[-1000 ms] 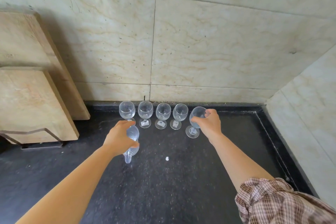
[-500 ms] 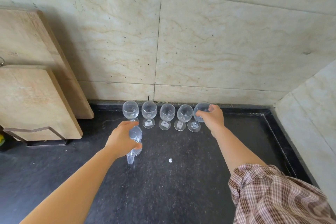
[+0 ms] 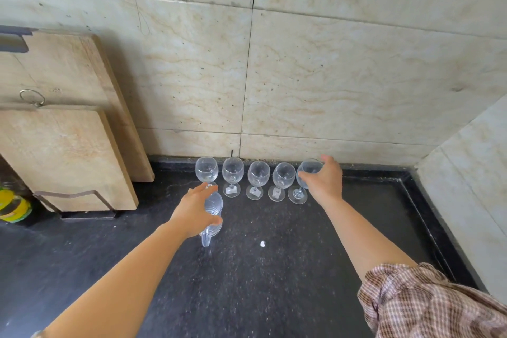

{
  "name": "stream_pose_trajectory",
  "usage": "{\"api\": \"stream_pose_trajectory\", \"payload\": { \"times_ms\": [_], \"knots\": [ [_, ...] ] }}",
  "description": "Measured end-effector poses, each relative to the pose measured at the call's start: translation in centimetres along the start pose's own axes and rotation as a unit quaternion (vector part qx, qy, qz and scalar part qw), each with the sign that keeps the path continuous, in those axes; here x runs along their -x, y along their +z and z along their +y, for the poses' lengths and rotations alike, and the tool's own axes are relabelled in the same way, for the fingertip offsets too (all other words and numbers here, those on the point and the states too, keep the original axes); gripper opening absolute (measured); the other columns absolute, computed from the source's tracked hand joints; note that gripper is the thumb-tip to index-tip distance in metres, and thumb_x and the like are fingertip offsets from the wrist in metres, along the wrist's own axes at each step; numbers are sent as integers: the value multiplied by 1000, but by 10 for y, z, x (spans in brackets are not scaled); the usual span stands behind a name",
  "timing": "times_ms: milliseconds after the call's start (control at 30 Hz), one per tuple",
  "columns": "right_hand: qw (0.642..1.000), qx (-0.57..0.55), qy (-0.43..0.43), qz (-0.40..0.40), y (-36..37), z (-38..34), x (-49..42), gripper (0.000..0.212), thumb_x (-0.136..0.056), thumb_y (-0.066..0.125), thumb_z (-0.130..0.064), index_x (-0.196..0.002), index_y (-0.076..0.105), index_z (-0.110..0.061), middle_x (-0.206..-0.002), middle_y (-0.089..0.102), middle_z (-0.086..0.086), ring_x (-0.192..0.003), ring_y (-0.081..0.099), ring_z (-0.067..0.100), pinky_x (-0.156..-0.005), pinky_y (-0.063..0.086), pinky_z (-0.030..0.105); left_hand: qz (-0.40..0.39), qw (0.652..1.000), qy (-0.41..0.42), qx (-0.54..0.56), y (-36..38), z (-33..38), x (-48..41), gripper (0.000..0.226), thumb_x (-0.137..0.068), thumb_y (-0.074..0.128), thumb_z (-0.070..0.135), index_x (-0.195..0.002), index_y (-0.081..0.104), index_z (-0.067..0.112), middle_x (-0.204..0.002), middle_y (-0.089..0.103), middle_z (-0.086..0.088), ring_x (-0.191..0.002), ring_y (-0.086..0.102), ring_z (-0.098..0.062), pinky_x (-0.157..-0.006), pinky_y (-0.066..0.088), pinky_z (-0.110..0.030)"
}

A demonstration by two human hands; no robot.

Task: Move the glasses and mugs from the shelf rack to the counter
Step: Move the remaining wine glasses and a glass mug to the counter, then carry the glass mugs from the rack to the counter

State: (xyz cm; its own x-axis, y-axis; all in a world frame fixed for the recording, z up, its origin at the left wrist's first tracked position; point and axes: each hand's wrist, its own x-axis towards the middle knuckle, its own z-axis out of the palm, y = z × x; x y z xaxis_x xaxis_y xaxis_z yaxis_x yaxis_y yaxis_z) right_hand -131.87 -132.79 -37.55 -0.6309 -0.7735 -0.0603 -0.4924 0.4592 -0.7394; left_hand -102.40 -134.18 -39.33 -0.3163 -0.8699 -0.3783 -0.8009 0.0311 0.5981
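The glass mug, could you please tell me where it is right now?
In the head view, the glass mug stands on the black counter under the left hand, just in front of the leftmost wine glass.

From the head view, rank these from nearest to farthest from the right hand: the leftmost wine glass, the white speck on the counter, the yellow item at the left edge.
Measured from the right hand:
1. White speck, on the dark counter, below and left of the hand.
2. Leftmost wine glass, at the row's far end by the wall.
3. Yellow item, at the left edge beside the cutting boards.
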Motion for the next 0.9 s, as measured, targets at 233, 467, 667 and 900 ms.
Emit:
{"api": "stream_pose_trajectory", "payload": {
  "times_ms": [233, 467, 667, 900],
  "knots": [
    [979, -19, -137, -152, 31, -51, 64, 49, -77, 68, -25, -123, 51, -16, -121, 55, -1, -109, 51, 15, -82, 40, 27, 115, 993, -12, 5, -16, 0, 36, 68, -87, 59, 42, -147, 29, 28, -159, 16, 1, -144, 21, -23, -110, 32, -43],
    [905, 4, -289, -313, 83, -123, 152, 46, -81, 65, -25, -124, 52, -15, -124, 56, 1, -112, 54, 17, -88, 44, 29, 307, 948, -82, 22, -58, -36, 145, 42, -90, 56, 25, -131, 52, 18, -139, 46, -4, -108, 56, -22, -87, 44, -29],
    [795, 48, -458, -395, 117, -197, 279, 46, -79, 65, -32, -122, 53, -18, -124, 58, 3, -111, 56, 21, -87, 44, 31, 433, 882, -184, 6, -89, -87, 286, 39, -89, 56, 26, -127, 56, 18, -135, 47, -5, -110, 55, -25, -93, 46, -35],
    [658, 58, -573, -485, 123, -244, 478, 55, -76, 66, -35, -125, 50, -17, -124, 57, 5, -111, 54, 22, -80, 41, 29, 510, 799, -319, -12, -82, -143, 485, 39, -83, 62, 26, -119, 60, 13, -129, 50, -11, -121, 48, -30, -100, 41, -38]
  ]
}}
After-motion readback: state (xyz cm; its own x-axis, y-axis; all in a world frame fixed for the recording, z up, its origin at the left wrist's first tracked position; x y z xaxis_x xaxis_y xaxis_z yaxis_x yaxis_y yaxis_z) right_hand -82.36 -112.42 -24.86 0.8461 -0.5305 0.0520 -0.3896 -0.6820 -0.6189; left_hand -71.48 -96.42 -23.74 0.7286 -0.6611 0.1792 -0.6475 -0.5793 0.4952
